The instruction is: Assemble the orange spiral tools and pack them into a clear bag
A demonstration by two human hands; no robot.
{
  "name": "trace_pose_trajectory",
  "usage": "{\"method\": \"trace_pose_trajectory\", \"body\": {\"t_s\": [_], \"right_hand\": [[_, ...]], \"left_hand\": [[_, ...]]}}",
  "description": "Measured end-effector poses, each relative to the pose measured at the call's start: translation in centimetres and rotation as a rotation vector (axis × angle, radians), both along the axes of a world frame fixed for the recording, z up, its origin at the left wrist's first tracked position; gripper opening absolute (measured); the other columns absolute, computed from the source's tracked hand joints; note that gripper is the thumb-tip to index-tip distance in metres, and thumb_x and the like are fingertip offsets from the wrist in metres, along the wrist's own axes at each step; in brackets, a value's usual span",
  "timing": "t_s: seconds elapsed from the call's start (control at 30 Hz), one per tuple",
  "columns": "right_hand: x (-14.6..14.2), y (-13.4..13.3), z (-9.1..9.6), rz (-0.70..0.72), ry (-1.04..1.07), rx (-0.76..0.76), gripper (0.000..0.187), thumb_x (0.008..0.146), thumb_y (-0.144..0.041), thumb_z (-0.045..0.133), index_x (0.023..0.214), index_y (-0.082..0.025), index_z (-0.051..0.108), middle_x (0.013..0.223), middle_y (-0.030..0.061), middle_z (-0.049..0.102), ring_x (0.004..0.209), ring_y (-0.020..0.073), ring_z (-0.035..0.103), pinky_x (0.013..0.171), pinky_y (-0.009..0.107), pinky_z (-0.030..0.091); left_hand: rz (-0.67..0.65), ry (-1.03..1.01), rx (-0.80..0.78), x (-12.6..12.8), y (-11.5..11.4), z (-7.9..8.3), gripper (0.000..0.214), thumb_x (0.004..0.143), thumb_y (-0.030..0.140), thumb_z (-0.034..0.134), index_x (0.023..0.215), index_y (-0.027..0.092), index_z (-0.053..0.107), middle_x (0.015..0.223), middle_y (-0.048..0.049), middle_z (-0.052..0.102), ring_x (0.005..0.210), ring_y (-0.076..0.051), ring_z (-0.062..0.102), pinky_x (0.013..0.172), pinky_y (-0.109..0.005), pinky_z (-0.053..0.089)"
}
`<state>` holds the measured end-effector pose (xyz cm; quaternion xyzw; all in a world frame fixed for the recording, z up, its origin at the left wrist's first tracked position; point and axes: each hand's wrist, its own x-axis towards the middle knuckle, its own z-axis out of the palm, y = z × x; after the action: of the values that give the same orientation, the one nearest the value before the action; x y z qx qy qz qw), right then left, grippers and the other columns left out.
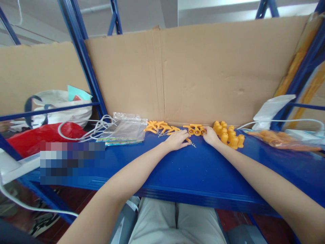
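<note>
My left hand (177,139) rests low over the blue table, its fingers closed on a yellow corkscrew (189,140) whose metal spiral points toward the front right. My right hand (210,136) grips the rightmost of several yellow corkscrews fitted with hollow sleeves (196,130), lined up at the cardboard; its fingertips are partly hidden. Behind my left hand lies a loose pile of yellow corkscrews (162,127) with bare spirals. To the right of my right hand, several yellow sleeves (231,137) stand upright in a cluster.
Clear plastic bags (127,127) lie left of the pile, beside white cables (99,127) and a red bag (48,134). A plastic bag of yellow parts (281,139) lies at the right. Cardboard (203,74) closes off the back; blue posts (83,57) flank the table (182,173).
</note>
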<state>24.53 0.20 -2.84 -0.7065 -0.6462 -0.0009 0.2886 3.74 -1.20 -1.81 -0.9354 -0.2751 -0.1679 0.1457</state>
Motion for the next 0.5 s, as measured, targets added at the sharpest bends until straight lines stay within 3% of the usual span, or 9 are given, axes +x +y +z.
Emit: {"method": "trace_pose_trajectory", "body": {"t_s": [0.2,0.3,0.5], "right_hand": [[-0.9,-1.4,0.1,-0.008,-0.333,-0.050,0.039,0.092,-0.018,0.033,0.126,-0.009,0.051,0.129,0.0187,0.055,0.119,0.0293,0.051,0.095,0.044,0.040],[-1.2,-1.8,0.2,-0.012,-0.417,-0.038,0.040,0.092,-0.015,0.029,0.126,-0.010,0.050,0.130,0.0177,0.055,0.119,0.0284,0.050,0.096,0.045,0.037],[-1.3,-2.0,0.4,0.021,-0.498,-0.013,0.043,0.091,-0.012,0.025,0.125,-0.009,0.051,0.130,0.0182,0.055,0.118,0.0281,0.049,0.096,0.044,0.035]], "left_hand": [[0.173,-0.048,-0.182,-0.7,1.0,-0.7,0.056,0.087,0.055,0.050,0.125,0.014,0.053,0.134,-0.0145,0.053,0.122,-0.028,0.052,0.102,-0.040,0.040],[0.157,-0.016,-0.277,-1.1,1.7,-0.9,0.055,0.090,0.051,0.043,0.130,0.014,0.049,0.137,-0.0132,0.052,0.126,-0.025,0.049,0.106,-0.037,0.037],[0.137,-0.028,-0.216,-1.7,2.8,-1.1,0.044,0.093,0.038,0.040,0.130,0.016,0.051,0.135,-0.0118,0.055,0.125,-0.024,0.050,0.109,-0.040,0.035]]}}
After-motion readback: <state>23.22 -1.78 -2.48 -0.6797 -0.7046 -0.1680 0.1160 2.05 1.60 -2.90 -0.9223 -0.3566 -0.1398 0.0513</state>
